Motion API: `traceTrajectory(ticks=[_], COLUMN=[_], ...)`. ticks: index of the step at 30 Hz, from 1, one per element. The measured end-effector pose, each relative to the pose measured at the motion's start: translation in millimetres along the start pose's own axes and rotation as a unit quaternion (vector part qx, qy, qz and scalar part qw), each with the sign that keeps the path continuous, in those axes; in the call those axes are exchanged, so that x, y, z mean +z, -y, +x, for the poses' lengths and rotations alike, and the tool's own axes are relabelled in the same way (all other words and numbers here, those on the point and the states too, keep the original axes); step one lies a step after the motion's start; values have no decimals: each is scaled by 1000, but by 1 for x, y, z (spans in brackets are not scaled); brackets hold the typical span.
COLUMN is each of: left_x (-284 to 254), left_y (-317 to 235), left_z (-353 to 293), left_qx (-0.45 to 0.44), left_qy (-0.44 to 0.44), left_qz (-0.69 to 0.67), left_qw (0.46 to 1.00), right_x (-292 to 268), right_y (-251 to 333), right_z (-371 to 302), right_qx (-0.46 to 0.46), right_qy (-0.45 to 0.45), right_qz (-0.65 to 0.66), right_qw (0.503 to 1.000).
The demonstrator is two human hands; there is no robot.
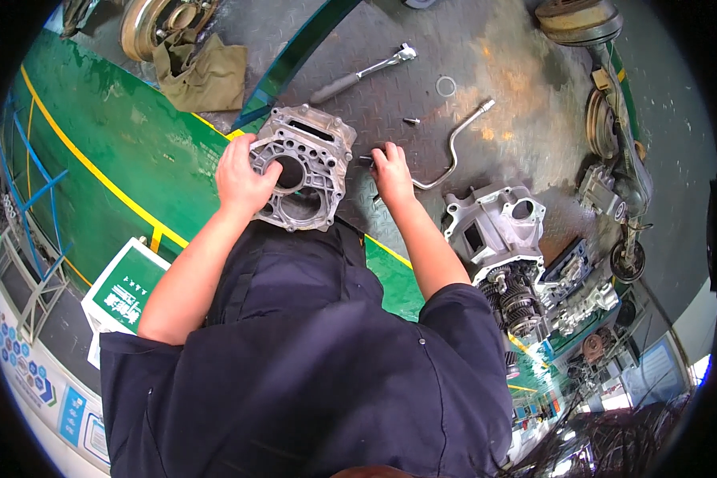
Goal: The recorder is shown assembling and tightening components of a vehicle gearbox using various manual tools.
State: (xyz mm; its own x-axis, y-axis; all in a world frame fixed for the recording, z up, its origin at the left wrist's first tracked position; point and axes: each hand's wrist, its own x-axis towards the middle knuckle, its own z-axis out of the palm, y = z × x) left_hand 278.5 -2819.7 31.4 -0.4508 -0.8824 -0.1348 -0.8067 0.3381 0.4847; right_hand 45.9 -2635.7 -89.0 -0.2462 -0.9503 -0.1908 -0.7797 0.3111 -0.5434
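A cast-metal gearbox housing (331, 163) with two large round bores stands at the near edge of the steel-topped bench (358, 107). My left hand (245, 177) is closed on its left rim, the thumb curled over the edge of the upper bore. To the right of the housing, my right hand (392, 171) is low over the bench with its fingers pinched together. A small dark bolt (366, 158) pokes out at those fingertips; most of it is hidden. Another short bolt (411, 121) lies just beyond. Behind the right wrist runs a bent metal speed-handle wrench (454, 147).
Farther back lie a ratchet wrench (364, 73), a thin metal ring (446, 86) and an olive cloth (203, 73). At the right stands a second gearbox casing (498, 227) with exposed gears (518, 303). An axle assembly (625, 159) lines the far right.
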Motion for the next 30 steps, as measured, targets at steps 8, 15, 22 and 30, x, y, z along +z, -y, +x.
traceTrajectory(ticks=[8, 15, 22, 30], left_x=[-5, -47, -32, -30], left_y=[0, -39, -114, -86], left_z=[2, -33, -95, -104], left_qx=[19, 271, -420, -396], left_qy=[10, -14, 423, 516], left_qz=[-2, -66, -702, -694], left_qw=[1000, 960, 390, 308], right_x=[4, -23, -144, -149], right_y=[-1, 23, 160, 216], right_z=[-15, -63, -104, -133], right_qx=[141, 376, 129, -19], right_qy=[-204, -177, -116, -205], right_qz=[163, 389, 358, 185], right_qw=[955, 822, 918, 961])
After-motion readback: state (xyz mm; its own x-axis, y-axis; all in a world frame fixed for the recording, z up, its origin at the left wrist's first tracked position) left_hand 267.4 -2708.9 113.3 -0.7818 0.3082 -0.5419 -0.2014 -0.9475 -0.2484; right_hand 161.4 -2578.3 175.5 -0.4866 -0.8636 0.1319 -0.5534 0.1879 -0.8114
